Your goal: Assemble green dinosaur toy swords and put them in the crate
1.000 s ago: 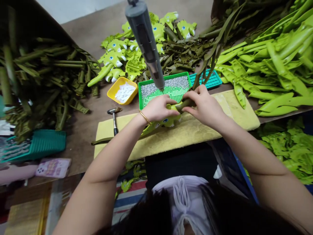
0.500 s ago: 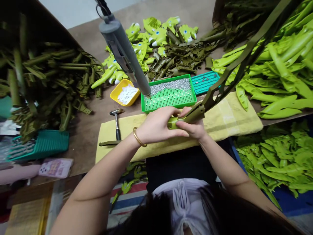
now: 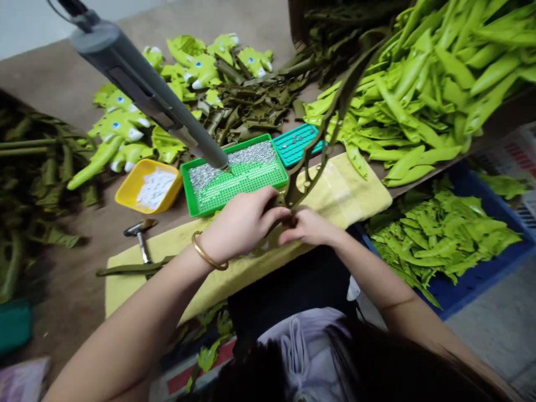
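A long, curved olive-green plastic part (image 3: 302, 178) rises from between my hands toward the upper right, with cut-outs along its edge. My left hand (image 3: 247, 220), with a gold bangle at the wrist, is closed around its lower end. The thumb and fingers of my right hand (image 3: 312, 226) pinch the same end from the other side. My fingers hide how the end is shaped. Beneath both hands lies a folded yellow towel (image 3: 355, 190). A grey power screwdriver (image 3: 154, 95) hangs in front, its tip over a green tray (image 3: 251, 181) of small metal screws.
On the left are a yellow bowl (image 3: 121, 195) of white pieces, a hammer (image 3: 142, 245) and an olive strip (image 3: 129, 269). Behind lie green dinosaur-like parts (image 3: 201, 67) and olive pieces (image 3: 251, 100). Bright green parts (image 3: 419, 84) heap at right, above a blue crate (image 3: 481, 279).
The view has swung right, so the bench things sit further left. The olive part now stands more upright, and the light green piece seen between my fingers before is no longer visible there.
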Motion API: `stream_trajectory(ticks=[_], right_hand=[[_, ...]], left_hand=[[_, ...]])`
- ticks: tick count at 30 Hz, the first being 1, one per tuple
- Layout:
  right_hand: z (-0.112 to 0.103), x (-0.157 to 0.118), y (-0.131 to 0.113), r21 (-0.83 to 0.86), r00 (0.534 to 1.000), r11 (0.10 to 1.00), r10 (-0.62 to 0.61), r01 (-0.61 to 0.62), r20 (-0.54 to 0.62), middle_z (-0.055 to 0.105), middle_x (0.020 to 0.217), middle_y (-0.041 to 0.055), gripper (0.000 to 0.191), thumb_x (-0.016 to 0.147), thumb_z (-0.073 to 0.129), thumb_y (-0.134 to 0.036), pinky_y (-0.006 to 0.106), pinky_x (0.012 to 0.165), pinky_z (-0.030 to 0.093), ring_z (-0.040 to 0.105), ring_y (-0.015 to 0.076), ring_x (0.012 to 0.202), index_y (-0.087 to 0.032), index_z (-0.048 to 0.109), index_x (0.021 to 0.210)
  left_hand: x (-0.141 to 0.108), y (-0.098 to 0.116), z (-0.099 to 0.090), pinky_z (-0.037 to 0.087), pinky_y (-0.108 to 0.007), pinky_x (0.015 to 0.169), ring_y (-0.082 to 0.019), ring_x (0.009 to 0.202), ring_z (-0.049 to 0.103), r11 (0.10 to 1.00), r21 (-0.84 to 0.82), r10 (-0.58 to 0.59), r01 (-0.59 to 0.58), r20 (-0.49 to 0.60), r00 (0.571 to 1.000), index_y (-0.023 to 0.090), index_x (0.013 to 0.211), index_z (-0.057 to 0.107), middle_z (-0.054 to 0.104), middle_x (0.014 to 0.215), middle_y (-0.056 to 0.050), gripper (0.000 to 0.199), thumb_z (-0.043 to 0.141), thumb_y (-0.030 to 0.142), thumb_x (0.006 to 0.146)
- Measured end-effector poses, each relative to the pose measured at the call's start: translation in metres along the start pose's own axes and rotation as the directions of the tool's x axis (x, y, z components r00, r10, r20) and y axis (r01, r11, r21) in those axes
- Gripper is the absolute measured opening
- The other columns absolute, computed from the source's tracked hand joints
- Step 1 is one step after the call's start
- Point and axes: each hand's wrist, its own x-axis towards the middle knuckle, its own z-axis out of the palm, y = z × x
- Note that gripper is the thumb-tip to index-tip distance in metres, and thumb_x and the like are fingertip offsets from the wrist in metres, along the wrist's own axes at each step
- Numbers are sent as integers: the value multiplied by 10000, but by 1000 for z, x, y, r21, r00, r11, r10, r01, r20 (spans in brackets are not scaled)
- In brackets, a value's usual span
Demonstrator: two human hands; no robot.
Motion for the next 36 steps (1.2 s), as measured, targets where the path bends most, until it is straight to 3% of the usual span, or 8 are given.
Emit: stream_trajectory(ticks=[3, 6, 11, 18, 23, 28, 32, 36], right_hand=[[-73, -4, 2, -419, 885, 902, -106, -107, -454, 608, 751, 38, 435, 810, 550, -592, 379, 744, 499, 555, 174, 714, -176, 642, 900], [-121, -5, 10, -715, 715, 533, -262, -452, -648, 654, 1013, 207, 402, 834, 580, -452, 529, 888, 438, 578, 315, 989, -90, 624, 1002], [-130, -26, -6, -814, 804, 323, -206, -482, -558, 664, 1047, 221, 328, 907, 447, -321, 508, 829, 453, 599, 331, 953, -107, 648, 1052], [-113, -58, -66, -965, 989, 238, -121, 108, 81, 648, 964, 140, 286, 860, 500, -312, 453, 781, 457, 589, 301, 906, -195, 644, 1077], [-92, -21, -52, -853, 976, 481, -161, 205, 144, 662, 1049, 123, 229, 825, 593, -332, 463, 860, 474, 602, 304, 1004, -197, 630, 1006], [-73, 5, -11, -153, 946, 978, -179, 141, -269, 688, 1058, 54, 427, 783, 665, -487, 409, 881, 527, 662, 211, 976, -239, 523, 1100], [-46, 20, 8, 462, 912, 876, 70, 138, -405, 676, 1154, 24, 516, 731, 677, -599, 352, 876, 553, 668, 168, 1016, -278, 464, 1073], [-25, 34, 13, 570, 940, 818, 126, 82, -317, 665, 1203, 24, 537, 774, 536, -704, 387, 847, 561, 651, 187, 1046, -298, 495, 1124]], left_hand=[[13, -3, 10, 405, -307, 662, -213, 729, 585, 991, -128, -59, 49, -72, 996, 207, 891, 564, 640, 794, -34, 260, 531, 462, 861], [25, -6, 24, 427, -316, 731, -214, 811, 589, 964, -253, -125, 79, -172, 977, 203, 993, 562, 659, 901, -42, 263, 517, 425, 858], [32, -18, 31, 451, -321, 667, -213, 740, 589, 897, -416, -212, 148, -112, 971, 196, 890, 606, 661, 810, -41, 311, 538, 492, 826], [25, -26, 20, 483, -276, 522, -185, 622, 619, 705, -673, -282, 224, 24, 959, 190, 839, 615, 642, 688, -24, 380, 646, 560, 759], [24, -22, 21, 518, -269, 524, -170, 591, 646, 576, -764, -306, 290, 128, 943, 182, 938, 572, 650, 697, -8, 432, 736, 499, 695], [18, -19, 20, 526, -270, 530, -160, 590, 649, 561, -784, -300, 265, 106, 948, 182, 952, 559, 640, 734, -5, 426, 740, 471, 697], [14, -12, 25, 533, -278, 543, -164, 608, 654, 618, -750, -282, 234, 66, 957, 179, 1047, 525, 644, 770, -8, 458, 694, 477, 743], [11, -6, 36, 542, -292, 614, -163, 662, 657, 725, -672, -226, 153, -22, 974, 204, 1334, 386, 641, 789, -2, 632, 641, 429, 802]])
